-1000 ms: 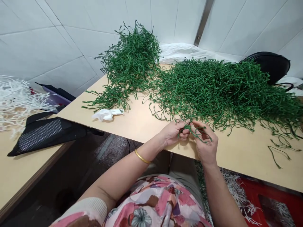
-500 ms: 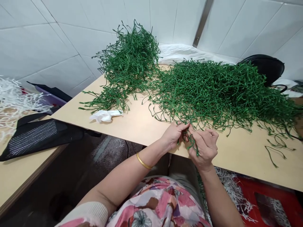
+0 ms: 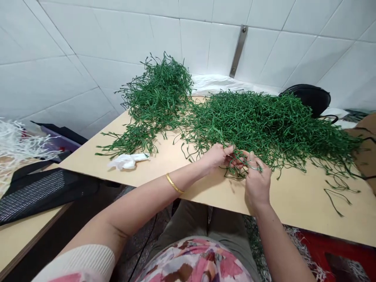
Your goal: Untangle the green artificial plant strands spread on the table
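Observation:
A wide heap of green plastic sprigs (image 3: pixel 273 125) covers the right half of the wooden table (image 3: pixel 176 176). A smaller, taller green heap (image 3: pixel 158 94) stands at the back left. My left hand (image 3: pixel 219 156) and my right hand (image 3: pixel 257 178) meet at the near edge of the big heap. Both pinch a small tangled green sprig (image 3: pixel 239 166) between fingers and thumbs, held just above the tabletop. A gold bangle (image 3: pixel 174 183) circles my left wrist.
A crumpled white scrap (image 3: pixel 126 160) lies near the table's left edge. A black mesh bag (image 3: pixel 35 190) rests on a lower table at left, beside white sprigs (image 3: pixel 14 141). A black chair back (image 3: pixel 308 98) stands at the far right. Loose green strands (image 3: pixel 337 192) lie near the right edge.
Both hands moved forward over the table, towards the big heap, still working the same sprig. The camera tilted up, showing more wall.

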The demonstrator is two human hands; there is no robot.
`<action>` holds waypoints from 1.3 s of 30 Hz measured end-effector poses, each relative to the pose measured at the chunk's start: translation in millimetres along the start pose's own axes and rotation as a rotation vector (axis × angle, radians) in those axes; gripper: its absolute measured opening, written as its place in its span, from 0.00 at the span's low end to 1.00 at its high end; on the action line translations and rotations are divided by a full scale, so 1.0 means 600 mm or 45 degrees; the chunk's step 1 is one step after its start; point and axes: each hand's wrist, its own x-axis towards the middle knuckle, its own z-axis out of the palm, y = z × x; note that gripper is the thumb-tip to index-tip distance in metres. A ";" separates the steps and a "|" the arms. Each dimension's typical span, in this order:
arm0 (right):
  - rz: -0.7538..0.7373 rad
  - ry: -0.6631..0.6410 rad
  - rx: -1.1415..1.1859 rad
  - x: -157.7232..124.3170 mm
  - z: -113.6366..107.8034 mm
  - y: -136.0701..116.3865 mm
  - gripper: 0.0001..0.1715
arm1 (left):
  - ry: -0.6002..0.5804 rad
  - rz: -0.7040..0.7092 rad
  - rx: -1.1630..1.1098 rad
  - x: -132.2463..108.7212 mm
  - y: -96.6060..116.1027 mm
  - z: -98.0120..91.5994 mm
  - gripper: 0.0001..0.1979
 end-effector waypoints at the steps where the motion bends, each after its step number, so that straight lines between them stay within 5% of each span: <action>1: -0.009 0.021 -0.069 -0.001 -0.002 0.003 0.22 | 0.003 -0.024 0.000 0.005 -0.007 -0.002 0.12; 7: 0.033 0.006 -0.176 -0.011 -0.021 0.028 0.21 | -0.113 -0.055 -0.024 0.017 -0.039 -0.015 0.14; 18: -0.107 0.059 -0.259 -0.015 -0.017 0.021 0.14 | -0.205 -0.084 -0.214 0.003 -0.014 -0.023 0.09; 23: -0.052 -0.117 -0.080 -0.013 -0.013 0.017 0.09 | -0.195 -0.066 -0.196 0.003 -0.012 -0.022 0.11; 29: -0.169 -0.245 -0.226 -0.012 -0.018 0.022 0.10 | -0.164 -0.084 -0.237 0.000 -0.004 -0.022 0.13; 39: -0.356 -0.013 -0.465 -0.013 -0.022 0.025 0.07 | -0.272 -0.258 -0.258 0.000 0.000 -0.027 0.03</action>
